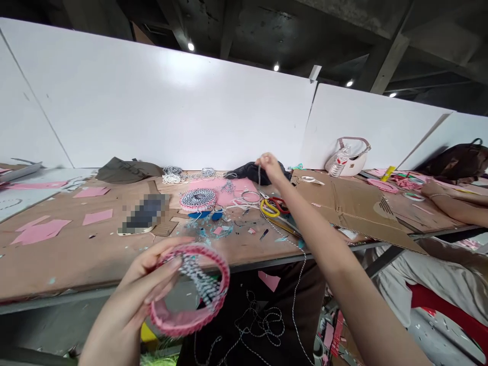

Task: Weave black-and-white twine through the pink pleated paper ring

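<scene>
Left hand holds ring, cord inside.

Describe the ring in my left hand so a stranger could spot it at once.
Start at the long brown table and follow its near edge to the left hand, which holds a round pink ring. Unlike the round coil on the table, whose black-and-white middle is filled in, this ring is largely open, with a band of black-and-white strands across its opening.
</scene>
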Demonstrator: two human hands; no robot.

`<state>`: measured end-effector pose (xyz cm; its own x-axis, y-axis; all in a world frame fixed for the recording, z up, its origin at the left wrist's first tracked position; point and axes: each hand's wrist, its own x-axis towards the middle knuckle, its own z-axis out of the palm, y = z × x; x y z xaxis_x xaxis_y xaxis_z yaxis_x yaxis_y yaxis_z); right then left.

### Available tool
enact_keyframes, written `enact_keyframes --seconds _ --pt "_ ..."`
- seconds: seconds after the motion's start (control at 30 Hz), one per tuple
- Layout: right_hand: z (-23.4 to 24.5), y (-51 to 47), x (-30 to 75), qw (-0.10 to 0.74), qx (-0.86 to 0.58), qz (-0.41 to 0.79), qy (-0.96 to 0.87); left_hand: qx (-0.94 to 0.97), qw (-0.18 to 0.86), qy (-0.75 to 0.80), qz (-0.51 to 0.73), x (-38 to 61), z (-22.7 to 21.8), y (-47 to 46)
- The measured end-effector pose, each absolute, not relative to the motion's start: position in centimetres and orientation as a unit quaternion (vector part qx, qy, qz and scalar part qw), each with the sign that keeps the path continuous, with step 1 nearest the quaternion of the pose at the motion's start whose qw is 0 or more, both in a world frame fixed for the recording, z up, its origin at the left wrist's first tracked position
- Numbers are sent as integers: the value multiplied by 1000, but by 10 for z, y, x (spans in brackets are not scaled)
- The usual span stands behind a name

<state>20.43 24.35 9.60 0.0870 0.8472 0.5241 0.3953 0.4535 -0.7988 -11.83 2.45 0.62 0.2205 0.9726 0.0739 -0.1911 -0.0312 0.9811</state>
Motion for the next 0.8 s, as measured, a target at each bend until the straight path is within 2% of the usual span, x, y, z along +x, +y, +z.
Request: enact_keyframes --seconds 0.2,0.3,0.47,0.6,0.8 --pt "126 161 212 628 -353 244 -650 524 612 342 483 -86 31 38" --pt "111 94 205 623 -298 258 -676 527 623 320 481 -77 35 39" --pt "63 14 186 590 -339 292 -672 506 633 290 508 -69 48 55" --pt "36 11 182 607 -331 359 -628 485 636 278 532 -70 54 64" --pt "23 64 197 616 -388 350 -590 468 633 283 548 -78 48 64"
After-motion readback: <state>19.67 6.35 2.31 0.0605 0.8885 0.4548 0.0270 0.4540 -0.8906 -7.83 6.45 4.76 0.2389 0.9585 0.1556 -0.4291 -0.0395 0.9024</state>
